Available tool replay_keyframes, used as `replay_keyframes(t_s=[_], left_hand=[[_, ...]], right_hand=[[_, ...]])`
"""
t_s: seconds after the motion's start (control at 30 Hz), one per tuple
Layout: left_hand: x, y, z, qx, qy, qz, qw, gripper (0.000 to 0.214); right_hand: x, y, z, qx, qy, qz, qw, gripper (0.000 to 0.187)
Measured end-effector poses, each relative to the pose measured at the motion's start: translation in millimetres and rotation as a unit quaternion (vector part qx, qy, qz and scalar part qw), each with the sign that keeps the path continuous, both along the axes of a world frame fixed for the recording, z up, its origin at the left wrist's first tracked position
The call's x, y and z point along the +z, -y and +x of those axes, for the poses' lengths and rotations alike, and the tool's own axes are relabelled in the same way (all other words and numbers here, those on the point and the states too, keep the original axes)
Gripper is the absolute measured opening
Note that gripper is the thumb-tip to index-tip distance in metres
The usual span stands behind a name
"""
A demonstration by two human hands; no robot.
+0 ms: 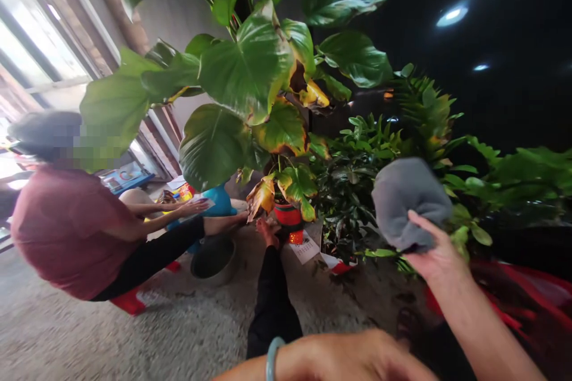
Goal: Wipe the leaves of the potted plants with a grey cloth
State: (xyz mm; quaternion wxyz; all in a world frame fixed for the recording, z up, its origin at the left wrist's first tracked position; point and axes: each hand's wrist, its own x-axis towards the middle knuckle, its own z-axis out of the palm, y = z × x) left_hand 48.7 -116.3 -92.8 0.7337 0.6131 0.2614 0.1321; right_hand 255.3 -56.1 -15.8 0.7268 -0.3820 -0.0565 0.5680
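Right hand (435, 253) grips grey cloth (409, 202) above the floor (192, 333), before low plants (357, 184); left hand (357, 357): grip indeterminable. Apparent step: cloth handling. Next move likely requires steady grip.

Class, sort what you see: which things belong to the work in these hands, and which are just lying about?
In the work:
- right hand, gripping the grey cloth
- leafy plants beside it, perhaps

Apparently just about:
- basin
- printed sheet
- red stool, sat on by someone
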Motion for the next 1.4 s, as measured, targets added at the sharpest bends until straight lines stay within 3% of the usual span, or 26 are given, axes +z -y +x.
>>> replay_keyframes(t_s=[0.1, 0.17, 0.27, 0.37, 0.47, 0.6, 0.67, 0.77, 0.87, 0.93, 1.03, 1.13, 1.2, 1.3, 1.4], left_hand=[[-18.9, 16.1, -9.2, 0.139, -0.074, 0.010, 0.987, 0.007], [-25.9, 10.1, -28.3, 0.278, -0.127, -0.045, 0.951, 0.006], [-22.0, -12.6, -57.4, 0.446, -0.101, -0.142, 0.878, 0.010], [-6.1, -35.4, -68.7, 0.547, -0.034, -0.136, 0.825, 0.014], [5.2, -49.2, -65.1, 0.557, 0.017, -0.129, 0.820, 0.016], [-0.5, -60.5, -62.0, 0.531, 0.049, -0.119, 0.838, 0.020], [-5.7, -68.5, -63.4, 0.528, 0.057, -0.105, 0.840, 0.022], [-6.4, -86.1, -64.0, 0.545, 0.080, -0.069, 0.832, 0.022], [-0.9, -107.5, -59.2, 0.557, 0.081, -0.031, 0.826, 0.019], [0.5, -120.0, -54.7, 0.555, 0.066, -0.019, 0.829, 0.020], [-6.4, -132.6, -51.2, 0.526, 0.096, -0.030, 0.844, 0.028], [-21.4, -138.6, -53.3, 0.479, 0.170, -0.060, 0.859, 0.036], [-31.8, -140.5, -56.0, 0.468, 0.208, -0.079, 0.855, 0.039], [-43.2, -141.3, -59.1, 0.476, 0.249, -0.096, 0.838, 0.041], [-48.4, -139.6, -59.9, 0.487, 0.261, -0.119, 0.825, 0.045]], right_hand=[[-32.5, 26.9, -13.1, 0.060, -0.006, -0.083, 0.995, 0.037], [-40.0, 43.9, -19.7, 0.083, 0.009, -0.088, 0.993, 0.042], [-18.3, 43.9, -19.7, 0.065, 0.041, -0.008, 0.997, 0.045], [14.8, 20.4, -13.9, 0.017, 0.047, 0.078, 0.996, 0.044], [18.8, 9.4, -13.6, 0.020, 0.026, 0.043, 0.999, 0.039], [-20.9, 35.7, -25.3, 0.085, 0.047, -0.072, 0.993, 0.033], [-33.4, 51.6, -31.0, 0.120, 0.072, -0.090, 0.986, 0.034], [-20.2, 55.4, -34.4, 0.136, 0.109, -0.060, 0.983, 0.041], [9.8, 33.8, -33.6, 0.088, 0.127, 0.011, 0.988, 0.050], [18.0, 17.7, -34.1, 0.067, 0.124, 0.049, 0.989, 0.052], [-0.5, 11.4, -38.6, 0.091, 0.121, 0.020, 0.988, 0.046], [-31.2, 26.9, -45.9, 0.154, 0.166, -0.035, 0.973, 0.035], [-36.6, 36.7, -51.6, 0.190, 0.194, -0.047, 0.961, 0.032], [-12.8, 29.9, -61.5, 0.192, 0.209, -0.043, 0.958, 0.038], [16.4, 2.3, -71.7, 0.135, 0.202, 0.001, 0.970, 0.043]])
